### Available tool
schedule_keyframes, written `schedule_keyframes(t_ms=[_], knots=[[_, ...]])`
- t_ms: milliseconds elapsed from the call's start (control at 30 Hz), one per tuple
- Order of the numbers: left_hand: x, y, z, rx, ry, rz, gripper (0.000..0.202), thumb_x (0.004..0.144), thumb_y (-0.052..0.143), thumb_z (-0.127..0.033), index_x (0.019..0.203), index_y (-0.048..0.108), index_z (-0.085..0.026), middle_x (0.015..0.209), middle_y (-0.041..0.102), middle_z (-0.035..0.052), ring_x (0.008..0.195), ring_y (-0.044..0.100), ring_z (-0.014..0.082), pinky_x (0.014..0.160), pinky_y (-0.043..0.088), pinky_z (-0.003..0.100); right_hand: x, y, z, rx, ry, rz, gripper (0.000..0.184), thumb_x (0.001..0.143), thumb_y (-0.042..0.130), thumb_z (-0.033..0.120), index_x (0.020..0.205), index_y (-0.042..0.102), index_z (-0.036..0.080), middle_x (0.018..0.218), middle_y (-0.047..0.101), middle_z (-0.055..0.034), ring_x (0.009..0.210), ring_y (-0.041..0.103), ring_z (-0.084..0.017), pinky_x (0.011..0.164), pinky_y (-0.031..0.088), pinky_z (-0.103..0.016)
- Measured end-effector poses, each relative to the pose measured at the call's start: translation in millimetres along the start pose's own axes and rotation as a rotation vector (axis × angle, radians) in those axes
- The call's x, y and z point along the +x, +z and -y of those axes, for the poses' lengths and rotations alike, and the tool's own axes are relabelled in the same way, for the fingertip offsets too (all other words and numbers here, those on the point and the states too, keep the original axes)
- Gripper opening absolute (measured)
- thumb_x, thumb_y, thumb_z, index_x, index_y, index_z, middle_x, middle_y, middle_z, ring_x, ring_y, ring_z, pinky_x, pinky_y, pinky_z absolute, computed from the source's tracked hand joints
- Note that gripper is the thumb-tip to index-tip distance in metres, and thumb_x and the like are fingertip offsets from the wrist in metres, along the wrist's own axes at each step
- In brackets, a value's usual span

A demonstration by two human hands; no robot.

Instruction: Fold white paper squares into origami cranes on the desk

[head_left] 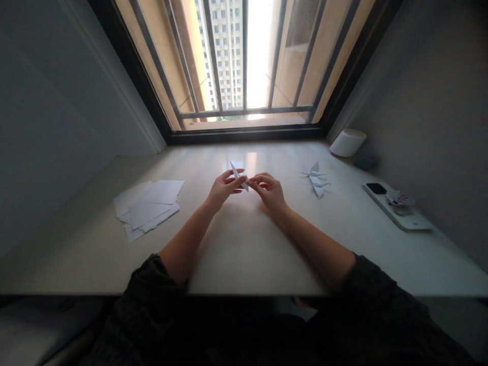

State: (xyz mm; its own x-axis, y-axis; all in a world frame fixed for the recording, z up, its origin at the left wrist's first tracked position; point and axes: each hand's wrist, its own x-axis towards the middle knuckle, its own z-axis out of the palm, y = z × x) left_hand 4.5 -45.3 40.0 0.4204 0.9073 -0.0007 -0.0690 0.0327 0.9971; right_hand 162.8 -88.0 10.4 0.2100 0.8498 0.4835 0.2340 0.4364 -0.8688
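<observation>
Over the middle of the white tabletop, my left hand [224,187] pinches a small folded white paper [235,171] between thumb and fingers. One pointed end of the paper sticks up past the fingers, and another point shows below. My right hand [269,189] is closed at the paper's right side, thumb and forefinger pinching its edge. The fingers cover part of the folds. To the right lie white paper cranes [316,180], close together on the table. A loose stack of white paper sheets [152,206] lies to the left.
A pale phone [396,208] lies at the right with a small decorated object [399,199] on it. Behind it are a white cylindrical object [347,142] and a dark, blurred item [365,162]. A barred window [246,136] rises at the table's back, between side walls.
</observation>
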Motion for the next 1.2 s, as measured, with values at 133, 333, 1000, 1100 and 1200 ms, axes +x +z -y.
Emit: schedule_keyframes(t_ms=[133,333,1000,1100,1200], knots=[[-1,0.9,-1,0.001,-0.052,0.015,0.059,0.063,0.080,-0.044,0.112,0.063,-0.016,0.084,0.070,0.0063,0.072,0.066,0.0144,0.072,0.051,0.028,-3,-3,8,-0.171,-0.140,-0.056,0.018,0.085,0.061,0.039,0.082,0.067,0.022,0.085,0.060,-0.0020,0.068,0.056,-0.012,0.059,0.047,-0.027],[-2,1.4,-3,-0.034,-0.078,0.084,0.057,0.066,0.079,-0.043,0.113,0.063,-0.016,0.082,0.070,0.0053,0.068,0.065,0.0128,0.072,0.052,0.028,-5,-7,15,-0.383,-0.376,-0.110,0.009,0.090,0.051,0.025,0.091,0.059,0.022,0.092,0.063,-0.0053,0.088,0.058,-0.019,0.079,0.049,-0.036],[-2,2.9,1,0.047,-0.015,0.154,0.051,0.062,0.081,-0.038,0.103,0.064,-0.013,0.080,0.071,0.0067,0.073,0.065,0.0159,0.069,0.050,0.029,-5,-11,11,-0.569,-0.462,-0.111,0.007,0.079,0.064,0.022,0.084,0.068,0.023,0.080,0.065,-0.0033,0.080,0.056,-0.021,0.075,0.046,-0.036],[-1,2.7,4,0.053,0.001,0.155,0.051,0.063,0.081,-0.038,0.103,0.064,-0.013,0.079,0.071,0.0066,0.072,0.065,0.0162,0.068,0.050,0.029,-5,-12,13,-0.554,-0.443,-0.113,0.009,0.079,0.064,0.021,0.086,0.068,0.022,0.078,0.065,-0.0034,0.080,0.056,-0.021,0.075,0.047,-0.036],[-1,1.9,4,0.074,0.006,0.180,0.049,0.064,0.080,-0.039,0.102,0.065,-0.012,0.078,0.070,0.0058,0.071,0.064,0.0149,0.067,0.050,0.028,-5,-12,14,-0.542,-0.405,-0.072,0.015,0.081,0.062,0.021,0.094,0.069,0.024,0.081,0.066,-0.0031,0.081,0.057,-0.021,0.077,0.047,-0.036]])
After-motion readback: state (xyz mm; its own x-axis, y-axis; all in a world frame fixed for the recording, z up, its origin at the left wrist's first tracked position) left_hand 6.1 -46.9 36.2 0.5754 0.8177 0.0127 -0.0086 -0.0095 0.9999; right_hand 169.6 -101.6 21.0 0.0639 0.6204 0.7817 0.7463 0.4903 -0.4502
